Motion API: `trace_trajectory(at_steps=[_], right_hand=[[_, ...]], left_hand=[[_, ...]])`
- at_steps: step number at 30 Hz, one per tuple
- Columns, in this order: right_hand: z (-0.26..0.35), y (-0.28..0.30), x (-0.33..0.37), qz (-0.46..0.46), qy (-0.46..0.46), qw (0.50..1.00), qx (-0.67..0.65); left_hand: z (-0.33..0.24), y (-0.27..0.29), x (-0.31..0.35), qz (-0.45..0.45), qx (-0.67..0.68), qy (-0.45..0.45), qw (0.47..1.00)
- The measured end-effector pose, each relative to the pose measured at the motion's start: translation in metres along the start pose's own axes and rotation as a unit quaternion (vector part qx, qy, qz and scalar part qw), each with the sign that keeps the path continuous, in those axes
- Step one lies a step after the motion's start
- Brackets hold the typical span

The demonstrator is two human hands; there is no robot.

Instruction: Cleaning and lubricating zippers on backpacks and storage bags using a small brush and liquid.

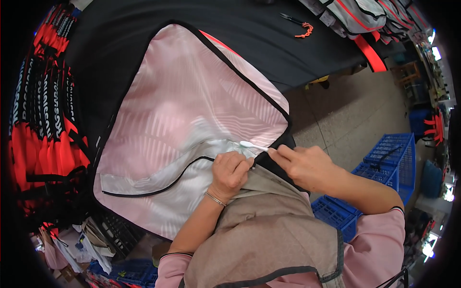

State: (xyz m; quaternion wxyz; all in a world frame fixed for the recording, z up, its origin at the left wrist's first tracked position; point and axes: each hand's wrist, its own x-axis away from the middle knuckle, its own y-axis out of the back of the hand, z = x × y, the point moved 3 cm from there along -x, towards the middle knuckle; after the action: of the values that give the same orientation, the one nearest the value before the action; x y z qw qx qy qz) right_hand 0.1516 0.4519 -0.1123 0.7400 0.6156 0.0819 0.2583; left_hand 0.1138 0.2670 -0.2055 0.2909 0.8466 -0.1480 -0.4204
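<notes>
A large pink sewn panel (168, 91) of shiny patterned fabric with black edge binding lies over my lap and the black-covered table. Along its lower part runs a pale flap (144, 180) with a black border. My left hand (230, 174), its fingers curled closed, pinches the fabric near the panel's right corner. My right hand (307, 165) grips a slim white stick (249, 145) with a rounded oblong head, perhaps a small brush. That head rests at or just above the fabric beside my left fingertips; whether it touches I cannot tell.
Thread snips (292, 19) with an orange cord lie on the black table cover (240, 29). Black-and-red straps (48, 129) hang in a stack at left. Grey bags (360, 17) sit at the far right. Blue plastic crates (384, 161) stand on the floor to my right.
</notes>
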Motion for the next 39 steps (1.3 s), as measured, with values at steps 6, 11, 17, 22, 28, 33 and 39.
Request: trace_trajectory(at_steps=[6,11,17,22,28,33,39], right_hand=[[-0.003,0.004,0.011,-0.001,-0.025,0.999,-0.028],[0.004,-0.014,-0.01,-0.077,-0.007,0.995,-0.057],[0.015,0.001,0.033,0.003,-0.054,0.998,-0.035],[0.017,-0.013,0.011,-0.077,-0.036,0.996,-0.025],[0.028,-0.012,0.041,-0.009,-0.06,0.998,0.009],[0.031,-0.027,0.009,-0.088,-0.053,0.995,0.013],[0.013,0.001,0.044,-0.056,-0.039,0.996,-0.057]], left_hand=[[-0.006,0.001,0.0,-0.011,0.002,-0.024,1.0],[-0.001,-0.002,-0.004,-0.028,-0.002,-0.021,0.999],[-0.004,0.002,0.001,-0.02,-0.018,-0.034,0.999],[-0.004,-0.002,-0.004,-0.024,0.002,-0.038,0.999],[-0.003,0.002,0.003,-0.029,-0.011,-0.027,0.999],[-0.001,0.0,-0.001,-0.045,0.0,-0.028,0.999],[-0.01,0.013,0.0,-0.056,0.028,-0.041,0.997]])
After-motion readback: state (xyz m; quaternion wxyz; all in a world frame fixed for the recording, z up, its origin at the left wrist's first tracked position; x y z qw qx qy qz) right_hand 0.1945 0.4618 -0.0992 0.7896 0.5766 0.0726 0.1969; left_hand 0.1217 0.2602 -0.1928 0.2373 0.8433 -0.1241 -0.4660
